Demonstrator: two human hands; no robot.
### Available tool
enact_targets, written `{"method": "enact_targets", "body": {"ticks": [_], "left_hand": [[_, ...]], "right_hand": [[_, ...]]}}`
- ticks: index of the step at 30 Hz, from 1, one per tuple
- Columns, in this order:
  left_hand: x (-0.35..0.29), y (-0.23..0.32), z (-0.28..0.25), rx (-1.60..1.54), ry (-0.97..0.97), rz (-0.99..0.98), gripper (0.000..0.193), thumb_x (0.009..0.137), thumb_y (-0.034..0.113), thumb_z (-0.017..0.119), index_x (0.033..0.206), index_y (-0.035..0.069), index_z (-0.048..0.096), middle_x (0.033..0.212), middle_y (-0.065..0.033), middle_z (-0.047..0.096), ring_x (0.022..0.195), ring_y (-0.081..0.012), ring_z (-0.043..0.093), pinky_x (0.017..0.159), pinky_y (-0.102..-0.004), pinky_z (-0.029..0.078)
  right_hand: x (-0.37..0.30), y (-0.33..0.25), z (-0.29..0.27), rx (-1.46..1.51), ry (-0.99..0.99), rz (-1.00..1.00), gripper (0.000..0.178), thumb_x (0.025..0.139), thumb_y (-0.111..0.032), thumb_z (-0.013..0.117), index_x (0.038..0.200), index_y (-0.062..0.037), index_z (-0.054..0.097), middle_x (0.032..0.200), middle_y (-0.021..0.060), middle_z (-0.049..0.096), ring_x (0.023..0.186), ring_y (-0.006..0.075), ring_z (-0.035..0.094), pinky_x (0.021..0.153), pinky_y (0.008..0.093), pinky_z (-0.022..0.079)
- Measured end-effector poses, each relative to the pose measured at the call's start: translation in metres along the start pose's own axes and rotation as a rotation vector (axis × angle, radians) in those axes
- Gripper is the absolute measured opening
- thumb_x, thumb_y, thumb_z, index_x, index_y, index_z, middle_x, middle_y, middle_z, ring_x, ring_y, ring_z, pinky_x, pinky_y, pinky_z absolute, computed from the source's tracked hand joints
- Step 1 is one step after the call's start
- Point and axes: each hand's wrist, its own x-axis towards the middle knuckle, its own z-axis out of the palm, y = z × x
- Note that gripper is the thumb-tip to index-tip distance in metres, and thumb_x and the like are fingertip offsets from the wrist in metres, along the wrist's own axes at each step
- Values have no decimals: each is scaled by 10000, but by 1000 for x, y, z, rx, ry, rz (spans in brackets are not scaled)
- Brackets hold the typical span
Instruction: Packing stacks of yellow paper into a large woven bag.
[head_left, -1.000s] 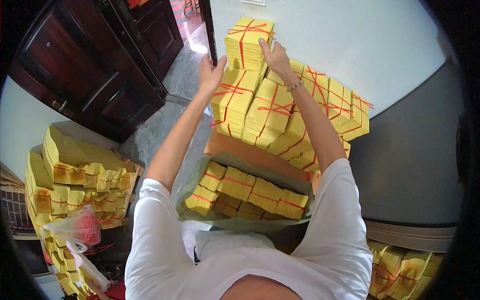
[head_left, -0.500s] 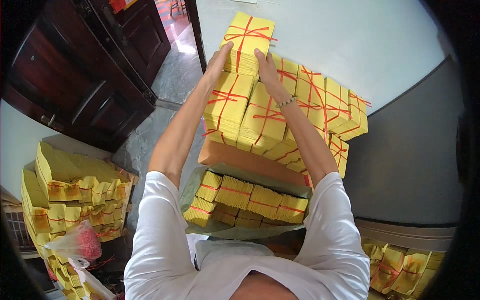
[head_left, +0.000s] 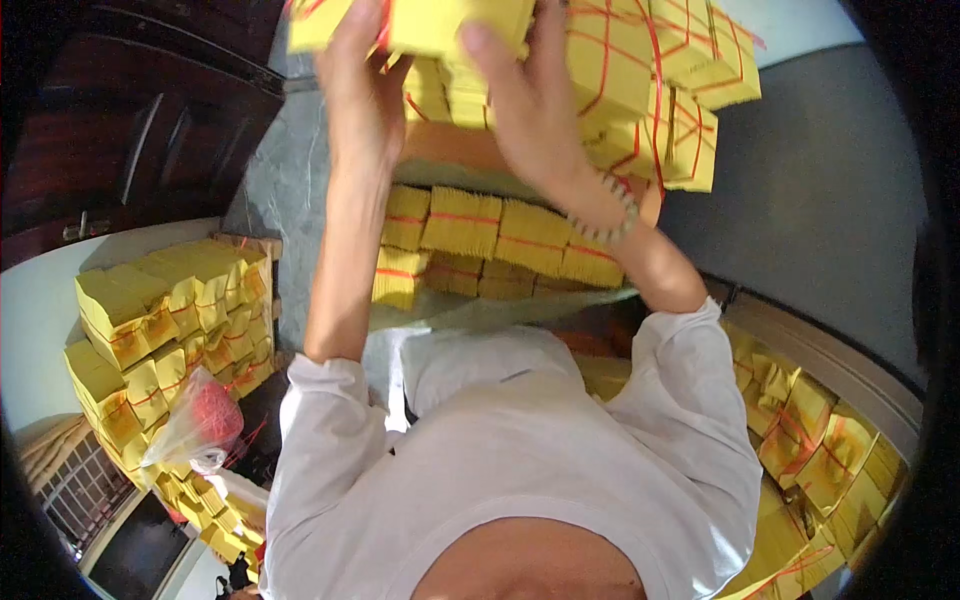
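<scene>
A bundle of yellow paper (head_left: 440,27) tied with red ribbon is at the top edge, partly cut off. My left hand (head_left: 360,95) grips it, thumb across its front and fingers curled beneath. My right hand (head_left: 535,115), a beaded bracelet on its wrist, closes on the right side, its thumb against the near face. Motion blurs both hands a little. Just right of them are stacked yellow paper bundles (head_left: 610,65) with red ribbon. Below my wrists, an open lined box holds rows of banded yellow paper bundles (head_left: 465,220).
On the left, banded yellow paper stacks (head_left: 170,310) stand by a clear bag with a red roll (head_left: 215,415). A dark wooden door (head_left: 130,130) is at upper left. A grey panel (head_left: 800,190) is on the right, above more yellow bundles (head_left: 815,440).
The view has tipped, so the stacks and box sit higher in the picture. My hands have come closer with the top bundle, off the stack.
</scene>
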Motion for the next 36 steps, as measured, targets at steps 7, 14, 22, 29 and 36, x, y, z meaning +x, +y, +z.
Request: {"method": "enact_targets", "body": {"ticks": [7,14,22,29,36], "left_hand": [[-149,-4,-85,-5,174,-225,502,836,314,550,1239,35,440,1172,-107,547,1086,-226,539,918,-391,444],[-259,-18,-146,137,324,-588,585,791,309,606,1258,17,408,1203,-100,520,1130,-217,501,950,-350,397],[-267,-48,-173,992,-106,-557,656,641,297,733,1179,56,446,1157,-137,329,1116,-281,381,937,-386,371],[-257,-91,-154,1211,-516,-349,799,514,409,787,1160,55,477,1156,-186,345,1121,-362,364,952,-455,356],[-277,-138,-104,1468,-757,-377,808,499,460,783,1134,58,487,1215,-211,348,1101,-396,368,874,-485,390]], "right_hand": [[-177,16,-19,6,-273,133,657,836,-262,591,1323,42,270,1275,236,369,1218,365,354,1027,427,273],[-322,112,-68,-696,-835,114,458,774,-162,624,1188,-28,481,1076,134,513,1030,284,491,873,421,402],[-391,131,-67,-1187,-1037,465,227,740,-130,570,943,-47,627,1002,128,558,877,264,589,752,380,476],[-421,88,-66,-1124,-1079,325,139,738,-121,555,828,-61,641,894,107,603,891,251,587,745,373,492],[-407,55,-80,-1088,-1144,324,225,736,-108,542,955,-70,574,852,95,607,792,245,610,725,391,485]]}}
